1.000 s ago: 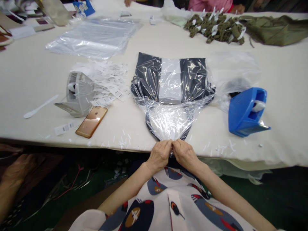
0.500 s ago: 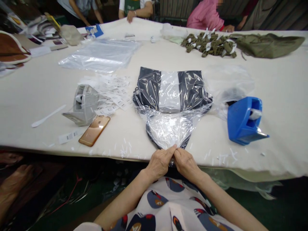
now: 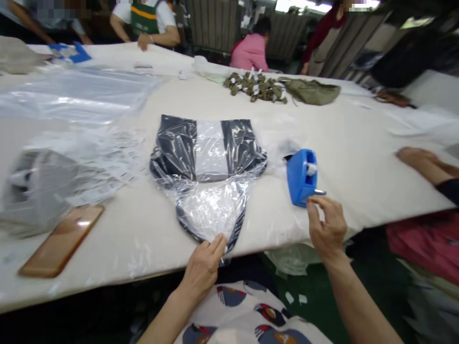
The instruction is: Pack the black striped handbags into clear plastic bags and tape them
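Observation:
A dark folded garment with a pale band across it lies on the table inside a clear plastic bag [image 3: 211,208]. The bag's near end narrows toward the table edge, where my left hand [image 3: 204,262] grips it, fingers together. Farther right, my right hand [image 3: 328,227] is raised beside the blue tape dispenser [image 3: 301,177], at its cutter. Its thumb and forefinger are bent together in a pinch; whether tape is between them I cannot make out.
To the left are a grey tape dispenser [image 3: 39,186], a gold phone [image 3: 62,241] and a spread of paper labels [image 3: 107,165]. Clear plastic bags [image 3: 89,93] lie behind. Olive cloth pieces [image 3: 256,88] sit at the back. Another person's hands [image 3: 419,157] rest at the right.
My right hand has left the bag's near end and moved right to the blue dispenser. My left hand stays on the bag. The view has swung to the right.

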Tool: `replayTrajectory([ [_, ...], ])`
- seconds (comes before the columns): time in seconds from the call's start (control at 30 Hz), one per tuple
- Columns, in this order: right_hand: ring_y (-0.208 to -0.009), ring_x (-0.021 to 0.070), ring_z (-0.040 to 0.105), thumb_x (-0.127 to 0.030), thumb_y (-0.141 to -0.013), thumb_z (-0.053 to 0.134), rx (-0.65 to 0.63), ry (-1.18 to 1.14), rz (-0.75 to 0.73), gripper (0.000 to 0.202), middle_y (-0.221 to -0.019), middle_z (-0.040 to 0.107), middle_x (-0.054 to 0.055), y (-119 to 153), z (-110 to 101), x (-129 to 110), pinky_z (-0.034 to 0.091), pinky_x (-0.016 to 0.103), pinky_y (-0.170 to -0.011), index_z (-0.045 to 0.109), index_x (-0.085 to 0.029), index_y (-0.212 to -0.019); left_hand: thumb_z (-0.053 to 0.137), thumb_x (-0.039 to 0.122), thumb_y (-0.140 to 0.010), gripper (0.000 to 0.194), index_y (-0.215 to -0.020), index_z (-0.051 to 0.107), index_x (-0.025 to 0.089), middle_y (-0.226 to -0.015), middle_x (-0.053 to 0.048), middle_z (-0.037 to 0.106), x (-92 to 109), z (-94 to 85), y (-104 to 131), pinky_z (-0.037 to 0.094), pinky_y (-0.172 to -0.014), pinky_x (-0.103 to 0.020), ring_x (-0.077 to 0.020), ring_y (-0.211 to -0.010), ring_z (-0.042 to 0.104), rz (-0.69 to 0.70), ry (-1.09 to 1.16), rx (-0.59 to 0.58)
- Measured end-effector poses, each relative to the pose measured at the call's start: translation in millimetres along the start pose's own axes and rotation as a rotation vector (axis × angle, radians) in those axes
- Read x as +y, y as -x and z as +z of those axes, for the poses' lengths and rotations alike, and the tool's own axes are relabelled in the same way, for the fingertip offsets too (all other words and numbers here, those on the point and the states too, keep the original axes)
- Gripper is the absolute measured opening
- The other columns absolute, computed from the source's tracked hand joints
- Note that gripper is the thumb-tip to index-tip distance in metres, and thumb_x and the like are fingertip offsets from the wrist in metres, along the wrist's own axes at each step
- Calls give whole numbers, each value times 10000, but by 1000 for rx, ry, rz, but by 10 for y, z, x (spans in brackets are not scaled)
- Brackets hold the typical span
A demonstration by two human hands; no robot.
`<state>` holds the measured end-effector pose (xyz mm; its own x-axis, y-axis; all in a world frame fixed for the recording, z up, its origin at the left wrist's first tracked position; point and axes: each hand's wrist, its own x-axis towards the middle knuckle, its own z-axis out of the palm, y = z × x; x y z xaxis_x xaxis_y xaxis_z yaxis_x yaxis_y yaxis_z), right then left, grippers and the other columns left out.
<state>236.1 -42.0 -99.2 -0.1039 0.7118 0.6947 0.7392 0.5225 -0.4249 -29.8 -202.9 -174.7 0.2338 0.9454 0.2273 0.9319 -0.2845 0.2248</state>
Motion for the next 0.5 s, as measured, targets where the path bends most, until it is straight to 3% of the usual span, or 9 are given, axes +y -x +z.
replayTrajectory([
  [0.1,-939,236,532,-320,-785,510,97,111,345,206,-899,618,98,-396,-157,608,417,390,-828,624,-151,-819,319,-37,-776,558,-1296,433,131,-1291,-91,536,-77,109,4,459,-780,-301,-183,-876,543,41,8,92],
  [0.17,-861,229,541,-348,-720,544,19,24,633,212,-767,618,73,-554,-134,877,402,371,-806,623,-152,-695,324,-23,-792,549,-1307,428,137,-1282,-88,544,-106,147,5,456,-796,-290,-176,-881,547,64,10,134],
  [0.23,-758,208,551,-364,-667,582,-76,-115,830,220,-641,601,47,-631,-14,1009,405,336,-739,608,-158,-592,329,-12,-800,548,-1319,421,141,-1270,-89,553,-114,161,10,458,-798,-281,-168,-863,551,76,6,160],
  [0.37,-588,167,533,-333,-581,632,-125,-286,936,198,-530,581,28,-675,264,1016,390,289,-579,588,-162,-493,318,-12,-801,566,-1336,404,152,-1270,-87,555,-116,167,19,463,-795,-278,-161,-850,560,77,-12,164],
  [0.5,-589,155,530,-313,-528,655,-20,-386,942,168,-560,591,19,-667,270,946,393,283,-565,584,-163,-504,326,-4,-810,533,-1311,432,146,-1268,-84,558,-123,167,14,463,-809,-273,-164,-899,562,85,-19,170],
])
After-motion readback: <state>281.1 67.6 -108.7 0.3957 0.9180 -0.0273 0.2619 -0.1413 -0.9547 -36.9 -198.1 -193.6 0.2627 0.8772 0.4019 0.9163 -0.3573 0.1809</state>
